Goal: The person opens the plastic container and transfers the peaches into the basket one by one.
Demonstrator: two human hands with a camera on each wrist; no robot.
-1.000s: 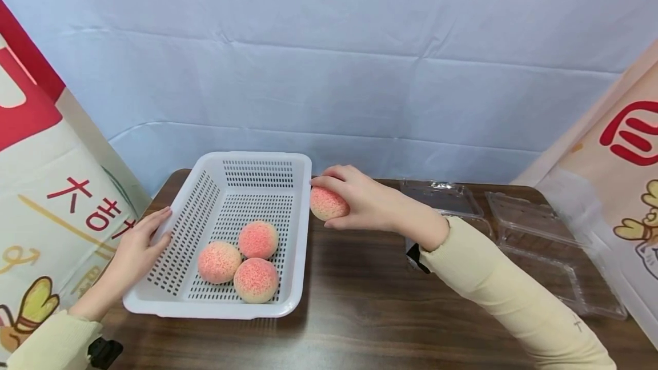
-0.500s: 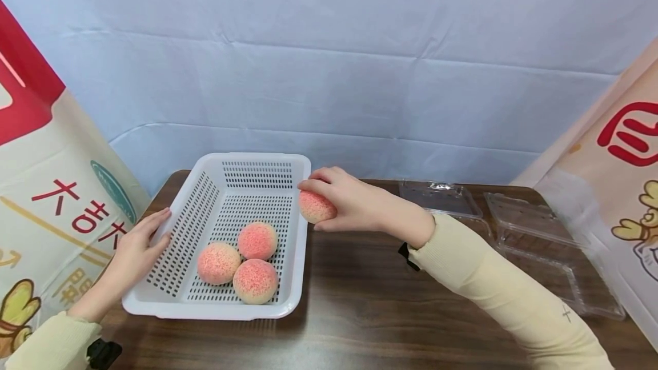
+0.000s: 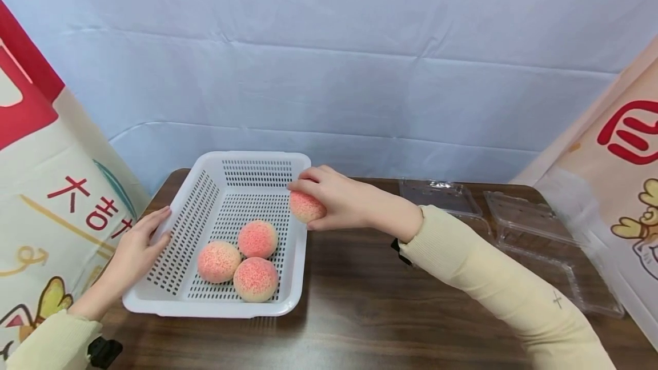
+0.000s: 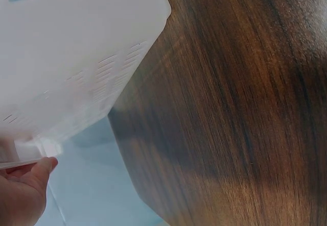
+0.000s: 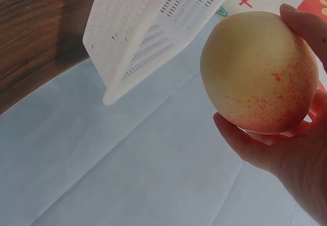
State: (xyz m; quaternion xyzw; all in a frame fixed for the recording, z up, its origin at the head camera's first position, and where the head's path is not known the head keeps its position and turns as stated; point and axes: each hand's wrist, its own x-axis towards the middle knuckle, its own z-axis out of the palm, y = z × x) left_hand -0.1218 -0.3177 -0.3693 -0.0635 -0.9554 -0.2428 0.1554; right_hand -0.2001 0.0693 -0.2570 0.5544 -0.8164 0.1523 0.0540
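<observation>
My right hand [image 3: 349, 200] grips a peach [image 3: 305, 205] over the right rim of a white plastic basket [image 3: 205, 309]. In the right wrist view the peach [image 5: 260, 73] shows a pale yellow side with red speckles, thumb and fingers spread around it. Inside the basket, three more pink-and-cream peaches [image 3: 257, 238] sit together toward the front. At the basket's left edge my left hand [image 3: 135, 250] holds the rim; the left wrist view shows the thumb and fingers of this hand [image 4: 23, 190] pinching the edge.
Clear plastic clamshell boxes [image 3: 534, 218] lie at the right of the dark wooden table [image 3: 370, 313]. A pale blue cloth [image 3: 329, 73] hangs behind. Printed panels stand at the left [image 3: 31, 187] and right [image 3: 617, 198].
My right hand has moved left with the peach, from beside the basket to over its right rim. The left hand, the basket and the three peaches inside have stayed put.
</observation>
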